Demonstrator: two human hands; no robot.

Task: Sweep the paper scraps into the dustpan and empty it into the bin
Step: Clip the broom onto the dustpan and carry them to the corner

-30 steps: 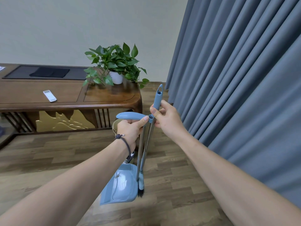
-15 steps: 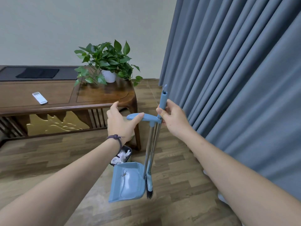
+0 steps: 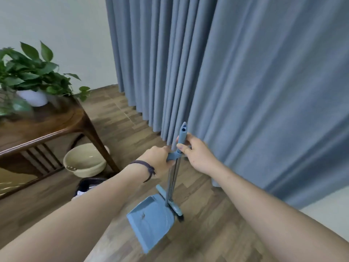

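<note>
A blue dustpan (image 3: 151, 220) stands upright on the wooden floor, its metal pole rising to a blue handle. My left hand (image 3: 158, 159) grips that dustpan handle. A blue broom (image 3: 182, 137) stands clipped alongside the pole, its brush head (image 3: 176, 209) beside the pan. My right hand (image 3: 196, 154) is closed around the broom's top grip. A black bin (image 3: 87, 185) with white paper scraps inside sits on the floor, partly hidden behind my left forearm.
A grey-blue curtain (image 3: 245, 82) hangs close behind the broom on the right. A dark wooden table (image 3: 47, 125) with a potted plant (image 3: 32, 78) stands at the left. A cream bowl (image 3: 85, 160) sits on the floor under the table's corner.
The view has swung right and the set now stands nearer the curtain. My left hand, half off the dustpan handle before, has closed around it again. My right hand keeps its grip.
</note>
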